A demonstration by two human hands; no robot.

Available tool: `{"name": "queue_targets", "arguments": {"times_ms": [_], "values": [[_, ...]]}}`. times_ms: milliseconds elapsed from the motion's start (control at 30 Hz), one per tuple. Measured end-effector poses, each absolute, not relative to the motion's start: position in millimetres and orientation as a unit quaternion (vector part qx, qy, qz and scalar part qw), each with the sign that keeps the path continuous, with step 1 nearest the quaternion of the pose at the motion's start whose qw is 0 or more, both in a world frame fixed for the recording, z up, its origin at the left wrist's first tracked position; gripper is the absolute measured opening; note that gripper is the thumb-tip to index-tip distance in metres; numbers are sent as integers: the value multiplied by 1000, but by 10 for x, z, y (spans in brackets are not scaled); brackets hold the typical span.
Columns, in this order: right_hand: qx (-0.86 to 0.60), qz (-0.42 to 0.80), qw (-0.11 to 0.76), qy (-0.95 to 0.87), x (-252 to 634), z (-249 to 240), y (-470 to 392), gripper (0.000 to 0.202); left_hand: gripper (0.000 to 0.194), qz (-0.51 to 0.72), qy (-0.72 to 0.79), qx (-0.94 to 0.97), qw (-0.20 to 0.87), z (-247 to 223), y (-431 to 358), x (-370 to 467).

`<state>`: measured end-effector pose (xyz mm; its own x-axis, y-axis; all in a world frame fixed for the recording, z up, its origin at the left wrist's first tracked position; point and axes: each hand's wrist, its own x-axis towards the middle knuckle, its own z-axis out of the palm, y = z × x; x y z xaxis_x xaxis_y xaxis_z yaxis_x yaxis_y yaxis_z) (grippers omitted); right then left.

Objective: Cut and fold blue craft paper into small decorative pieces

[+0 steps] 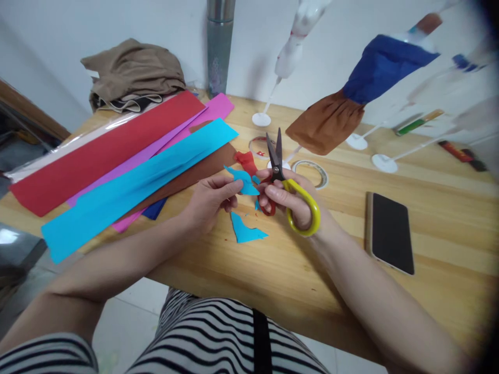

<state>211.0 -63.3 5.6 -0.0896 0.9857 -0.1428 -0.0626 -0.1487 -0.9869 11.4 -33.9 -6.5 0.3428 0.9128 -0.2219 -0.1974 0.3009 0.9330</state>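
My left hand [213,200] pinches a small blue paper piece [246,183] between thumb and fingers. Scissors [300,208] with one yellow and one red handle are in my right hand [290,195], my thumb through the yellow loop. Their dark blades point up and stand slightly apart, clear of the blue piece. The right fingertips are close to the piece's right edge; whether they touch it I cannot tell. Below the hands, a blue scrap [245,231] lies on the table, with tiny bits near it. Just behind the piece is a red paper scrap [245,161].
Long paper strips, red [109,145], blue [136,182] and brown [187,171], lie at left. Behind them are brown cloth [134,70] and a bottle [219,57]. A tape roll [323,174], a phone [391,232] and stands, one with a blue and brown dress [331,122], are at right.
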Motion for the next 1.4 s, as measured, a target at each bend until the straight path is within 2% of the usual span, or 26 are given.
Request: {"name": "queue_targets", "arguments": {"times_ms": [233,400,533,833,1100,1267,1400], "values": [[-498,544,477,-478,1919,75,-673,49,40,397,403,492,661,-49,-392,149],[-508,543,474,-472,1903,34,-671,49,37,385,392,481,683,-91,-389,154],[-497,543,477,-480,1923,15,-670,48,44,360,390,477,700,-102,-375,147],[-511,542,458,-485,1941,-5,-646,47,41,364,395,499,680,-81,-353,146],[-491,498,486,-524,2088,95,-631,51,43,384,377,603,589,-105,-295,101],[-458,509,478,-550,2101,67,-635,59,32,414,327,672,519,-233,-259,97],[-467,470,493,-564,2033,61,-666,58,28,410,315,697,497,-270,-257,93]]}}
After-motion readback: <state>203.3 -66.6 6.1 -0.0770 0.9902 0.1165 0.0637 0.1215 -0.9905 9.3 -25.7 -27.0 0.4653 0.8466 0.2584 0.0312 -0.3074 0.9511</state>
